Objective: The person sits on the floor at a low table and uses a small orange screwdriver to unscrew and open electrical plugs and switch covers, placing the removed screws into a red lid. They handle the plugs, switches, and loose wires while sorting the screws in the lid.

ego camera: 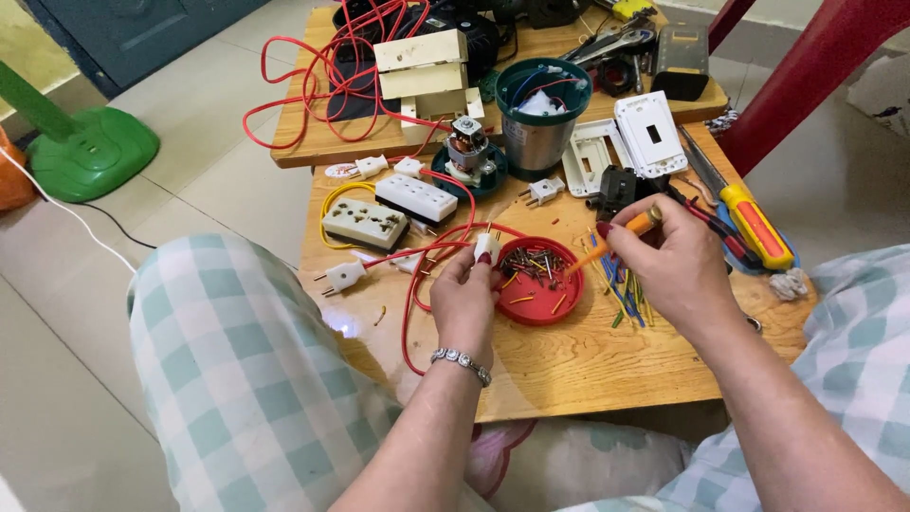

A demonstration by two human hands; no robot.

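Hands work at frame centre: left hand (464,289) pinches a white plug (486,247) beside the red dish (542,311); right hand (668,261) grips an orange screwdriver (621,234) over the desk (588,360).

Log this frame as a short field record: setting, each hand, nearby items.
setting: low wooden table on a tiled floor, seen from the head camera
left hand: pinches a small white plug on a red cable
right hand: holds an orange-handled screwdriver, tip pointing toward the plug
under the hands: red dish of small screws and wire bits
nearby: white power strip, metal cup, yellow-handled screwdriver
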